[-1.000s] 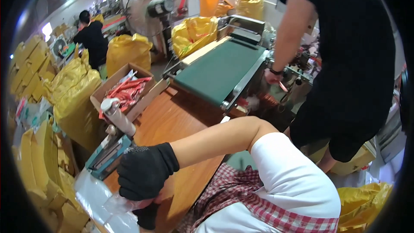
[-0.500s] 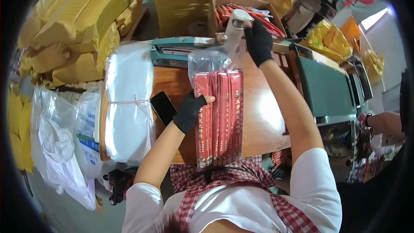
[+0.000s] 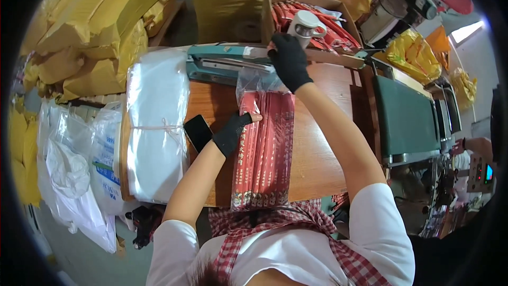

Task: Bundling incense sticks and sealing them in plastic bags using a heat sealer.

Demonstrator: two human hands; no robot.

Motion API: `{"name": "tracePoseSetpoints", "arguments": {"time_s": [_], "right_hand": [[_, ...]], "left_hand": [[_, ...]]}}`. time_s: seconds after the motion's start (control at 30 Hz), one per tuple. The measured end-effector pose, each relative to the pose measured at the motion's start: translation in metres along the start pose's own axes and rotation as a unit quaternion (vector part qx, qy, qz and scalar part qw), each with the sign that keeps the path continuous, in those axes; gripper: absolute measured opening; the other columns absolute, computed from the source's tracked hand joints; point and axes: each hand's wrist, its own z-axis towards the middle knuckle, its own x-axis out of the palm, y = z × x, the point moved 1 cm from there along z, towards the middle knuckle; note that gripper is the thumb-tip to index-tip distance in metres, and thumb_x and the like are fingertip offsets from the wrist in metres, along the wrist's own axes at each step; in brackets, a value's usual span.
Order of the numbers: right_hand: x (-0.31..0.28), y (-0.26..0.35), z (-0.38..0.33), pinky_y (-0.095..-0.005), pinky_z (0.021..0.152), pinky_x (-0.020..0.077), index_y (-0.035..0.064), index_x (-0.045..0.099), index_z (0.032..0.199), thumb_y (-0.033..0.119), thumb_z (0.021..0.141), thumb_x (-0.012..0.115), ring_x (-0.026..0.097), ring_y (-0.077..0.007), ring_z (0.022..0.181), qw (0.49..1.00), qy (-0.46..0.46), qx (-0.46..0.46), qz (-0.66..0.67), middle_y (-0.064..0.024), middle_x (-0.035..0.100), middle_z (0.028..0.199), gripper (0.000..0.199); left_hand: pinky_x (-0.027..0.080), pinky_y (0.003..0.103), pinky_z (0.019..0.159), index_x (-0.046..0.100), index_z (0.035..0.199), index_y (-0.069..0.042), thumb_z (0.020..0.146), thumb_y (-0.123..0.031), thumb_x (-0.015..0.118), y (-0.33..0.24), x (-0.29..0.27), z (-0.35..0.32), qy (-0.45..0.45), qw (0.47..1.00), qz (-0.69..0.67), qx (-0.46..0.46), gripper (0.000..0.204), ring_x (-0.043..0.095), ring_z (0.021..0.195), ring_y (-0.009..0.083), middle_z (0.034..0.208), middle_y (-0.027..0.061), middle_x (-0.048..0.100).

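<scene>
Clear plastic bag of long red packets [image 3: 264, 148] flat on wooden table, mouth at teal heat sealer [image 3: 227, 62] | black-gloved left hand [image 3: 232, 133] flat-pressed on bag edge, fingers together | black-gloved right hand [image 3: 288, 61] clamped on sealer arm | risk: crooked seal if mouth wrinkles; fingertips near bar.

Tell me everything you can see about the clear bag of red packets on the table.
The clear plastic bag holds a flat row of long, narrow red packets with gold print, lying side by side lengthwise on the wooden table. Its near end reaches the table edge by the person's checked apron. Its far, open end is crumpled and sits at the teal sealing machine, where the black-gloved right hand grips it. The gloved left hand presses on its left edge.
</scene>
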Motion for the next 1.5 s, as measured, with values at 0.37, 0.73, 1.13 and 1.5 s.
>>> {"name": "tracePoseSetpoints", "arguments": {"time_s": [0.37, 0.73, 1.13, 1.5], "right_hand": [[-0.051, 0.06, 0.001, -0.0444, 0.073, 0.0473, 0.0081, 0.058, 0.098, 0.009, 0.073, 0.071, 0.058, -0.0351, 0.089, 0.991, -0.054, -0.111, -0.043, -0.014, 0.059, 0.091, 0.028], [0.042, -0.033, -0.079, -0.0392, 0.085, 0.0513, 0.0091, 0.052, 0.126, 0.008, 0.09, 0.06, 0.06, -0.0382, 0.104, 0.987, -0.161, 0.0, 0.009, -0.0196, 0.056, 0.12, 0.036], [0.053, -0.049, -0.093, -0.0426, 0.09, 0.0497, 0.0106, 0.04, 0.141, 0.012, 0.09, 0.061, 0.056, -0.0407, 0.115, 0.984, -0.177, -0.032, 0.0, -0.0212, 0.05, 0.132, 0.055], [0.031, -0.004, -0.092, -0.0382, 0.093, 0.049, 0.009, 0.037, 0.144, 0.009, 0.084, 0.069, 0.057, -0.0329, 0.114, 0.974, -0.136, 0.087, 0.161, -0.0187, 0.05, 0.133, 0.067]], "left_hand": [[0.058, 0.036, 0.08, 0.062, 0.116, -0.004, 0.086, -0.017, 0.069, -0.029, -0.048, 0.016, 0.027, 0.994, -0.109, 0.018, 0.034, 0.069, 0.09, 0.022, 0.103, 0.0107, 0.07], [0.057, 0.033, 0.08, 0.058, 0.123, -0.005, 0.088, -0.022, 0.068, -0.054, -0.045, 0.005, 0.001, 0.993, -0.121, 0.002, 0.041, 0.069, 0.091, 0.0197, 0.106, 0.0097, 0.069], [0.054, 0.033, 0.084, 0.062, 0.123, -0.008, 0.089, -0.042, 0.069, -0.054, -0.048, 0.018, -0.04, 0.987, -0.135, 0.083, 0.048, 0.067, 0.095, 0.0174, 0.11, 0.005, 0.07], [0.054, 0.035, 0.089, 0.056, 0.13, -0.006, 0.091, -0.034, 0.068, -0.032, -0.082, 0.011, 0.02, 0.995, -0.095, 0.005, 0.05, 0.065, 0.104, 0.0195, 0.121, 0.0094, 0.065]]}}
